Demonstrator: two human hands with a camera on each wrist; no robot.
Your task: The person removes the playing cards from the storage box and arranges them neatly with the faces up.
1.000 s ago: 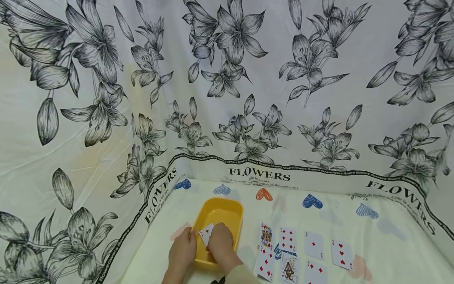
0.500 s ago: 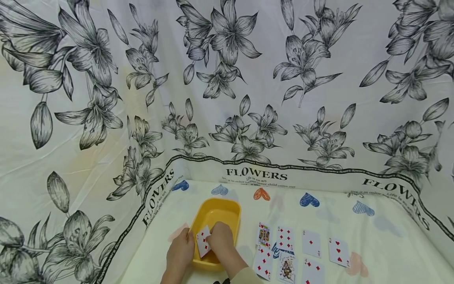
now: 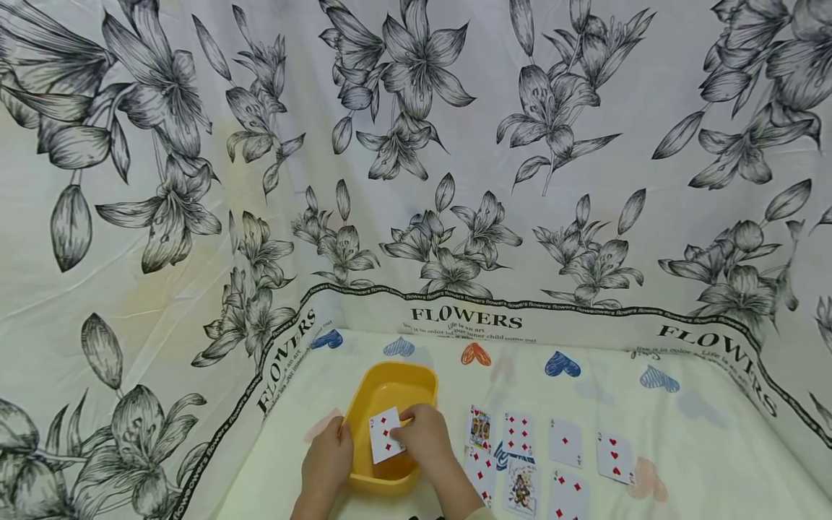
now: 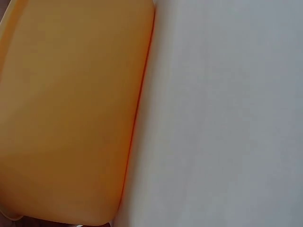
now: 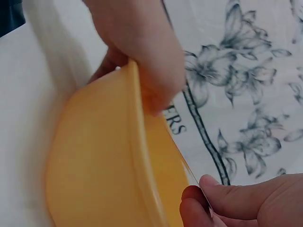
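Note:
A yellow plastic tray [image 3: 393,372] stands on the cloth in the head view. My left hand [image 3: 328,455] grips its left rim, and the right wrist view shows that hand [image 5: 147,52] with fingers over the edge. Between thumb and curled index finger, my right hand [image 3: 422,437] pinches a playing card [image 3: 383,437] with red diamonds, its face toward the head camera. The card is over the tray's near half. Seen edge-on, the card [image 5: 182,158] shows as a thin line at the fingertips in the right wrist view. The tray's outer wall [image 4: 71,109] fills the left wrist view's left side.
Several playing cards lie face up in rows to the right of the tray, among them a king [image 3: 479,426], a joker [image 3: 522,485], an ace of diamonds [image 3: 565,442] and a hearts card [image 3: 614,456]. A flower-printed curtain [image 3: 390,180] hangs behind and at left.
My right hand has drawn the diamonds card rightward and turned it, so more of its face shows. My left hand stays on the tray rim. The head view has shifted slightly.

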